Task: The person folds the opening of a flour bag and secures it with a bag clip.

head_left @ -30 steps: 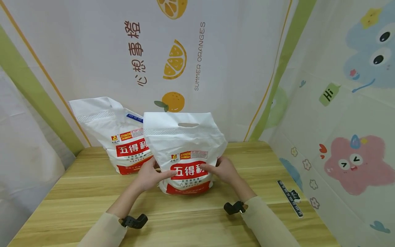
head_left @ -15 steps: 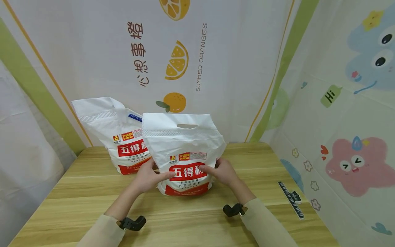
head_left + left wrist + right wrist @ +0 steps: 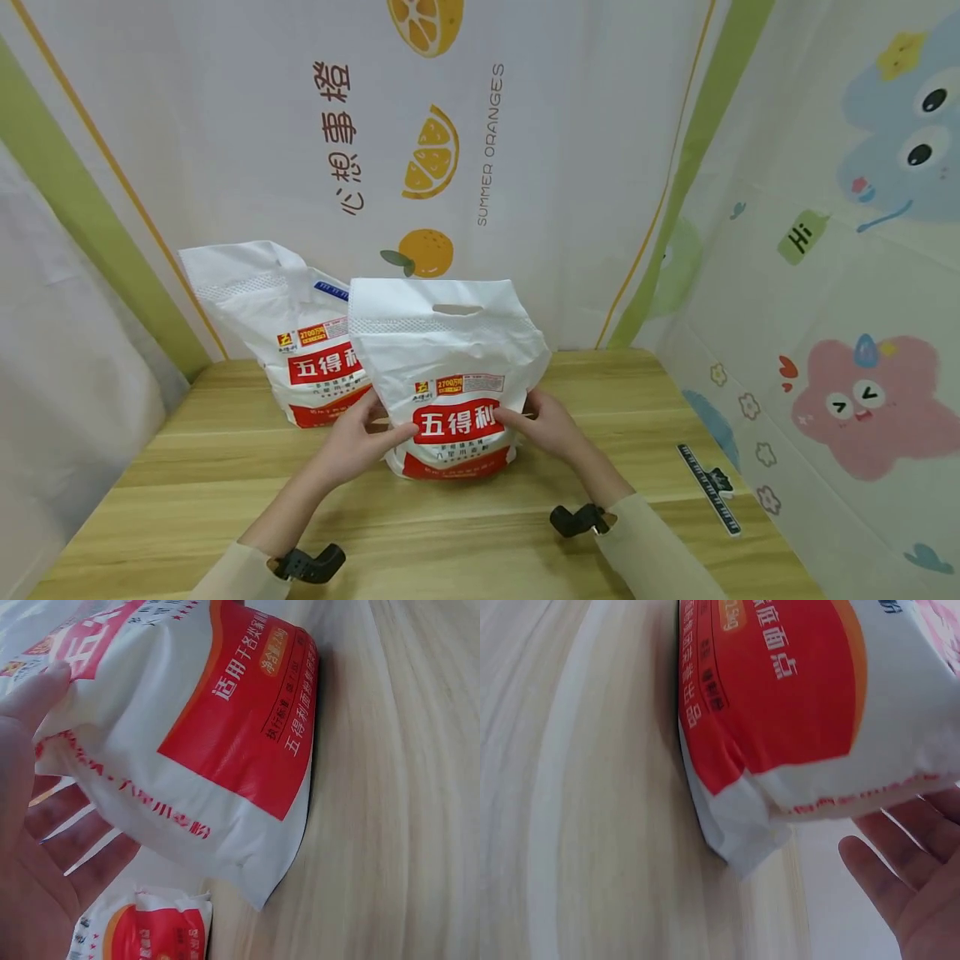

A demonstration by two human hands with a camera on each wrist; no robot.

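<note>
One flour bag (image 3: 442, 354) stands upright on the bench (image 3: 450, 542) between the left hand (image 3: 354, 446) and right hand (image 3: 545, 427), whose thumbs (image 3: 399, 435) have drawn slightly apart on its front within the last second, fingers (image 3: 874, 877) straight and unclenched, suggesting the bag supports itself.

Rear bag (image 3: 258, 312) left of front bag (image 3: 450, 360)

Passage: front tabletop (image 3: 450, 542), between forearms (image 3: 288, 512). Obstacles: front bag (image 3: 450, 358); rear bag (image 3: 258, 312), left behind it; ruler-like strip (image 3: 708, 490), right.

A dark strip (image 3: 708, 490) lies on the table (image 3: 187, 483); the curtain (image 3: 585, 167) bears 3 printed oranges (image 3: 426, 252).
</note>
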